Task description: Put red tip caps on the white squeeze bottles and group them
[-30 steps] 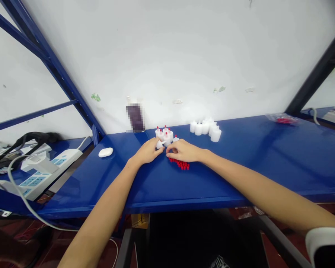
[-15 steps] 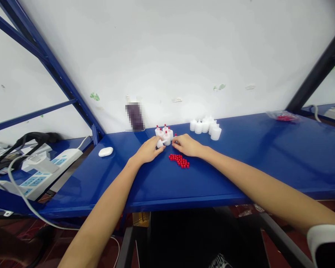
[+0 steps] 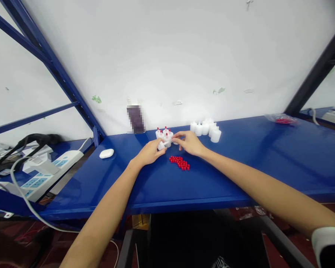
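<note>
My left hand (image 3: 150, 152) is closed round a small white squeeze bottle (image 3: 162, 145), which lies tilted with its thin nozzle pointing right. Just behind it stands a group of white bottles (image 3: 167, 140) with red tips. My right hand (image 3: 190, 143) is in a pinch at the top of another white bottle (image 3: 175, 143) at the group's right side. Its fingers hide whatever they hold there. Many small red caps (image 3: 180, 162) lie loose on the blue table in front of both hands.
White bottles without red caps (image 3: 205, 128) stand farther right by the wall. A plastic bag with red pieces (image 3: 281, 119) lies at the far right. On the left are a white earbud case (image 3: 106, 153) and a power strip (image 3: 58, 167). A pixelated dark object (image 3: 136, 118) leans on the wall.
My right hand has lifted slightly, its fingers now covering the spot where a red tip showed. The left hand still holds its bottle. The view has shifted a little.
</note>
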Action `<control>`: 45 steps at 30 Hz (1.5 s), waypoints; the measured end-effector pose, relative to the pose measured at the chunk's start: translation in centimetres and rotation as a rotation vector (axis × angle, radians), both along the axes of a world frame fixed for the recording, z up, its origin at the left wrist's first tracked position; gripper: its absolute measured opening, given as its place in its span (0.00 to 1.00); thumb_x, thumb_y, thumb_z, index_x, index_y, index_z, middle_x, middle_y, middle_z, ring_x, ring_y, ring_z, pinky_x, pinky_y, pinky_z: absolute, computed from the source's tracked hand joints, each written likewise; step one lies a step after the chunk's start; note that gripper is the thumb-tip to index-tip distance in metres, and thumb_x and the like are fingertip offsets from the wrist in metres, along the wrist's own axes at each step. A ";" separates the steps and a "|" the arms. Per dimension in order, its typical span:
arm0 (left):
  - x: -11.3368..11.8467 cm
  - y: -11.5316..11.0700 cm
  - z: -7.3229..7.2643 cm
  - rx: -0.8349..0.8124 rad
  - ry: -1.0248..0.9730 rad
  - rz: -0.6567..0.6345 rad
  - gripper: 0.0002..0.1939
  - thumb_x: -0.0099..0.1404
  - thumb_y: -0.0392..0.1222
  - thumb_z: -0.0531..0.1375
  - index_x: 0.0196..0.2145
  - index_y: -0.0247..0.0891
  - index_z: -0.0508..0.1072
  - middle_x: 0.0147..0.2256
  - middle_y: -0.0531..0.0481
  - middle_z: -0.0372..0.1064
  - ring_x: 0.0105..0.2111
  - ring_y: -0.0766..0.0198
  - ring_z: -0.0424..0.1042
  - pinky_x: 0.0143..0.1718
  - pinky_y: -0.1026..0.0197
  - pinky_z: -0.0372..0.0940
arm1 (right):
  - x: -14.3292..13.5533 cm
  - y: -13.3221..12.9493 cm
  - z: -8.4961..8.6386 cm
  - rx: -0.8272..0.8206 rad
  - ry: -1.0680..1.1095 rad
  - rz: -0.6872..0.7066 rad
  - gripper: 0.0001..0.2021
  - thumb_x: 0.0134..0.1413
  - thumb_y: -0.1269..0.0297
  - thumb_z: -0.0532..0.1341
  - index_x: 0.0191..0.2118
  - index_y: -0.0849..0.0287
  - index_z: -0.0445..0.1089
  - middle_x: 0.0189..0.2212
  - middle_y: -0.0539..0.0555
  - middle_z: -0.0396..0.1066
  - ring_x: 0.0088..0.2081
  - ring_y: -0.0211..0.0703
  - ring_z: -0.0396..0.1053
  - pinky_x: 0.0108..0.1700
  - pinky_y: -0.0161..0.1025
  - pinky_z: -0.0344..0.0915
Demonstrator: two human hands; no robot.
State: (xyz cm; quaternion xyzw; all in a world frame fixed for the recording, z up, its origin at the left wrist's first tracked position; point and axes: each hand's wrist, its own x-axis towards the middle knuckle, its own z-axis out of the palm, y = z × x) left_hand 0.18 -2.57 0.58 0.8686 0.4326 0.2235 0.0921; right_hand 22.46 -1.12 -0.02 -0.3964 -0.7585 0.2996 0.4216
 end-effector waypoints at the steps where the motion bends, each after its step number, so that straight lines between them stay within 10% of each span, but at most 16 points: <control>1: 0.0 0.0 0.0 -0.013 -0.013 -0.008 0.13 0.68 0.48 0.54 0.44 0.38 0.69 0.35 0.50 0.72 0.32 0.61 0.68 0.34 0.61 0.59 | -0.1 -0.1 0.1 -0.053 0.063 0.005 0.08 0.57 0.64 0.62 0.39 0.61 0.75 0.36 0.54 0.78 0.21 0.36 0.71 0.25 0.35 0.63; 9: 0.5 -0.4 0.3 -0.042 -0.046 -0.029 0.13 0.67 0.49 0.56 0.43 0.38 0.70 0.27 0.55 0.68 0.25 0.66 0.64 0.29 0.64 0.55 | -0.5 -1.3 0.5 -0.132 0.136 0.158 0.08 0.54 0.63 0.64 0.38 0.61 0.75 0.31 0.54 0.78 0.26 0.39 0.75 0.27 0.34 0.69; 16: 1.7 -1.5 0.8 -0.037 -0.059 -0.025 0.13 0.67 0.49 0.55 0.39 0.36 0.70 0.25 0.54 0.66 0.22 0.67 0.61 0.26 0.64 0.53 | 0.4 -0.8 0.6 -0.045 0.134 0.279 0.09 0.58 0.60 0.62 0.39 0.60 0.74 0.37 0.55 0.78 0.40 0.46 0.76 0.48 0.45 0.69; 27: 2.2 -2.6 2.2 -0.004 -0.033 -0.072 0.12 0.68 0.49 0.54 0.39 0.36 0.67 0.23 0.55 0.64 0.21 0.68 0.58 0.26 0.64 0.53 | 1.4 -1.8 2.3 0.175 -0.221 0.369 0.15 0.71 0.57 0.45 0.37 0.57 0.63 0.31 0.51 0.65 0.33 0.40 0.63 0.39 0.39 0.61; 41: 2.8 -1.7 1.3 0.020 -0.017 -0.047 0.12 0.68 0.48 0.54 0.40 0.36 0.67 0.24 0.53 0.66 0.22 0.66 0.61 0.26 0.63 0.55 | 0.8 -1.4 1.2 0.077 -0.146 0.357 0.18 0.71 0.54 0.44 0.29 0.56 0.57 0.24 0.46 0.60 0.26 0.37 0.58 0.34 0.36 0.58; 45: 2.4 -1.0 1.1 0.059 -0.037 0.003 0.18 0.70 0.50 0.53 0.53 0.37 0.63 0.30 0.51 0.69 0.26 0.62 0.67 0.30 0.63 0.58 | 1.2 0.6 0.7 0.111 -0.081 0.114 0.17 0.68 0.56 0.46 0.27 0.55 0.56 0.21 0.46 0.59 0.25 0.37 0.58 0.31 0.36 0.56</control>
